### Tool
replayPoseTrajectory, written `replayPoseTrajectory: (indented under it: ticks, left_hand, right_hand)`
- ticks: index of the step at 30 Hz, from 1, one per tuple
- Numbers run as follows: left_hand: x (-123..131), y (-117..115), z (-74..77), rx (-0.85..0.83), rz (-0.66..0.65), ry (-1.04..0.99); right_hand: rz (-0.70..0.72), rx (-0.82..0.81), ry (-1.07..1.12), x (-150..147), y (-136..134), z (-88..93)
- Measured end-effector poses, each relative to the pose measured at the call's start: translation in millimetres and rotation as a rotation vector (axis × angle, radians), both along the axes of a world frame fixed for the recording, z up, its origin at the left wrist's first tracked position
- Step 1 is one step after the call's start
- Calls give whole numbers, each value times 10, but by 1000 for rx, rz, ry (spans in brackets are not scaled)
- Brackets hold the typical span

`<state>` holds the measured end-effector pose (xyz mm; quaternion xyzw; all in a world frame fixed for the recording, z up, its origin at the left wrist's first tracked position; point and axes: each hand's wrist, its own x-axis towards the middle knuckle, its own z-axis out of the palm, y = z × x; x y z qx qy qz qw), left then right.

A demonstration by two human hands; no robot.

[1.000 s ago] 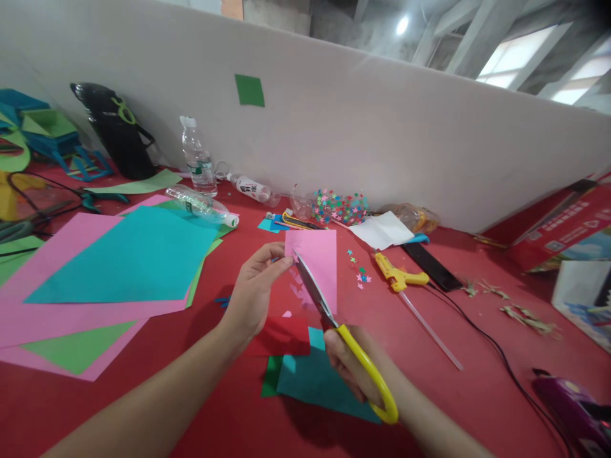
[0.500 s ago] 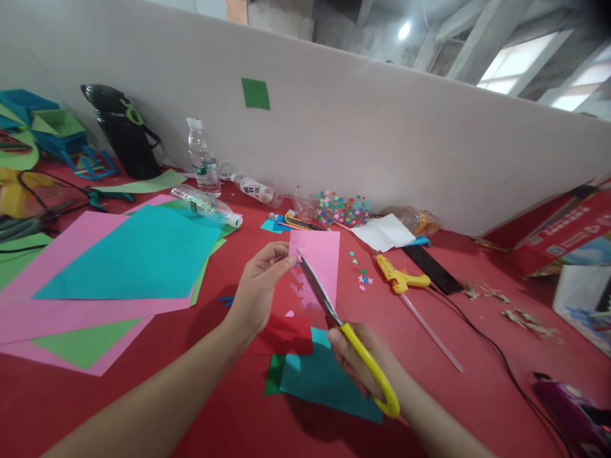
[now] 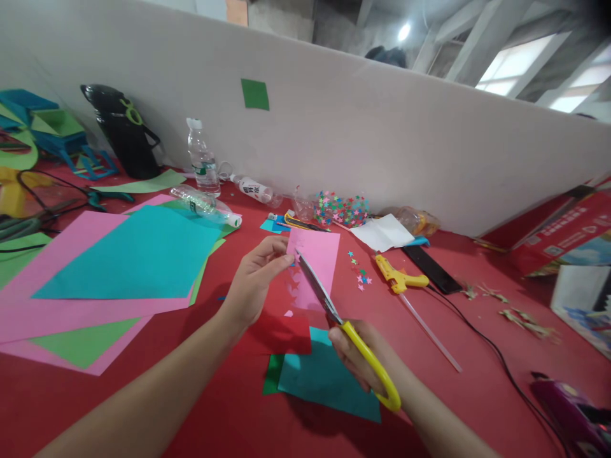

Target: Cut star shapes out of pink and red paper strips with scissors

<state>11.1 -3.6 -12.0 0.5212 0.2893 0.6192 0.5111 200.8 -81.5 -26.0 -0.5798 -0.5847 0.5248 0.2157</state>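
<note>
My right hand (image 3: 358, 353) is wrapped round the yellow handles of a pair of scissors (image 3: 319, 287), whose blades point up and left. The blade tips lie at the left edge of a pink sheet of paper (image 3: 321, 264), which has a jagged, cut left side. My left hand (image 3: 255, 277) is closed in a pinch on that sheet's left edge, close to the tips. A small pink scrap (image 3: 288, 313) lies below. Under my hands are a red paper (image 3: 281, 334) and a teal paper (image 3: 324, 381), with a bit of green paper (image 3: 272, 375) showing.
Large coloured sheets (image 3: 133, 261) lie left. Behind stand a black flask (image 3: 126, 137) and a plastic bottle (image 3: 203, 159). Small paper stars (image 3: 363, 280), a yellow glue gun (image 3: 400, 277) with its cord, and a dark phone (image 3: 433, 268) are at right. A box cutter (image 3: 300, 222) lies behind the pink sheet.
My left hand has shifted slightly up and left along with the pink sheet's edge. The scissors have barely moved. A dark shape has appeared above the partition.
</note>
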Motion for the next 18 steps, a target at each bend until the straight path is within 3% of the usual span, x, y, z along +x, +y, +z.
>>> replayPoseTrajectory:
  ticks: [6, 18]
  left_hand:
    - [-45, 26, 25, -6, -58, 1]
    - [-207, 75, 120, -17, -168, 134]
  right_hand:
    - [41, -65, 48, 84, 55, -32]
    - [53, -87, -9, 114, 50, 89]
